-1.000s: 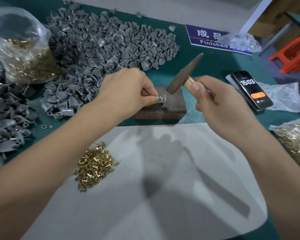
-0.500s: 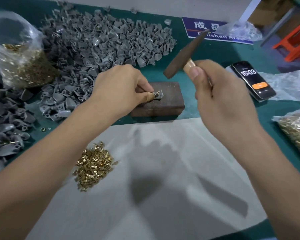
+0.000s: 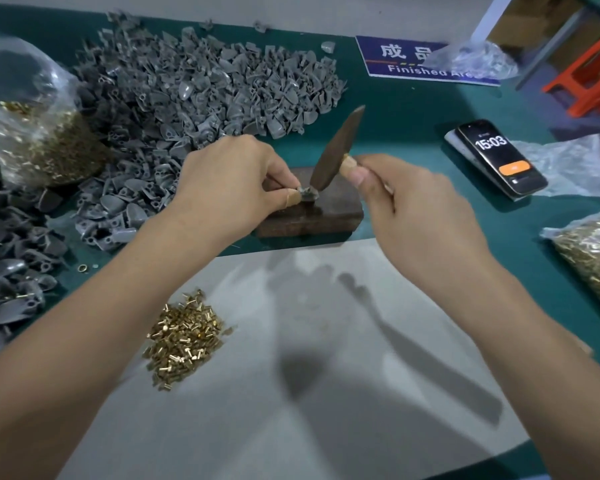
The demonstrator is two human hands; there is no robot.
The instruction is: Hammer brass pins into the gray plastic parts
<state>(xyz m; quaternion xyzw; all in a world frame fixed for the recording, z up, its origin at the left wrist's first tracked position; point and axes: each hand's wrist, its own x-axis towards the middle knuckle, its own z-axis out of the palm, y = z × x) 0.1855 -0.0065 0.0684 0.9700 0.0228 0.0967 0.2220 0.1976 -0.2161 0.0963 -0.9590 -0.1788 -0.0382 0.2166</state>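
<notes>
Left hand (image 3: 229,188) pinches a gray plastic part (image 3: 308,195) between thumb and fingertips, holding it on top of the dark block (image 3: 321,216) at frame centre. Right hand (image 3: 420,216) is curled round the wooden handle of the hammer (image 3: 336,150), gripping close to the head; the head's lower end touches the part. Whether a pin sits in the part is too small to tell.

Loose brass pins (image 3: 184,337) heaped on the gray sheet (image 3: 326,393), lower centre-left, in no container. Clear plastic bag (image 3: 32,109) at upper left, open-topped, holds brass pieces in its lower half. Second clear bag (image 3: 593,258) at right edge, also full of brass pieces, lying flat. Big pile of gray parts (image 3: 194,88) spread loose over the green table (image 3: 395,109), upper centre, and more gray parts (image 3: 11,271) at left edge.

Phone (image 3: 499,159) at upper right of frame shows 15:03. Blue sign (image 3: 406,60) at top reads "Finished"; crumpled clear plastic (image 3: 471,60) covers its right end
</notes>
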